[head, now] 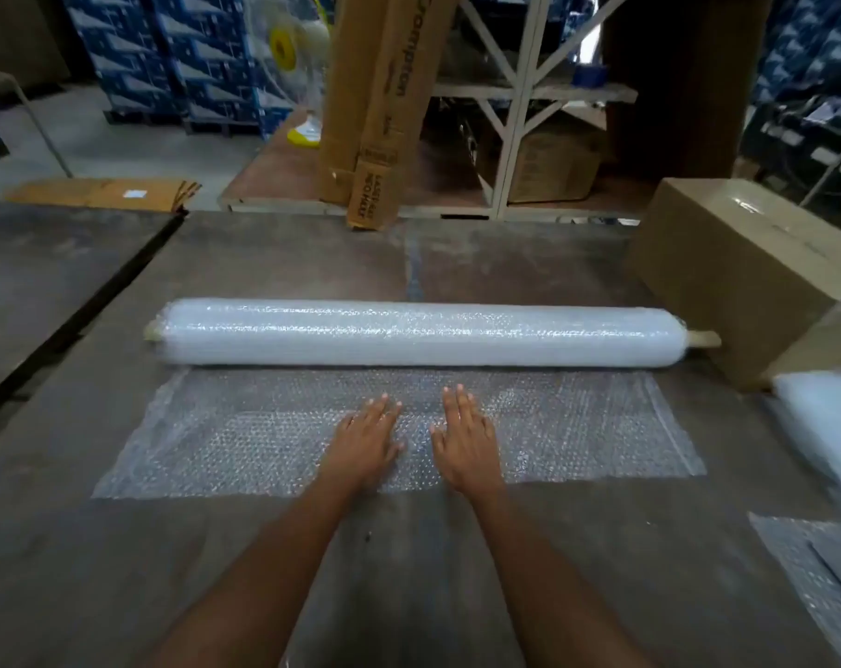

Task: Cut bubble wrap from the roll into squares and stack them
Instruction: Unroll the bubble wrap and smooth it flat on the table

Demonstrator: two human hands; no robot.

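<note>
Bubble wrap point(577, 426) lies unrolled toward the bottom of the frame from the roll point(418, 332), which stretches across the middle of the table point(288, 262). Both hands press flat on the sheet at centre frame, fingers straight and holding nothing, the left hand point(365, 443) just beside the right hand point(464, 441). Light, limp and slippery, the sheet will likely shift easily, so take it by its near edge or corners.

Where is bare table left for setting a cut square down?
Bare table lies beyond the roll, and nearer than the unrolled sheet. Both hands press that sheet. The right side is crowded: cardboard box, bubble wrap pieces.
</note>
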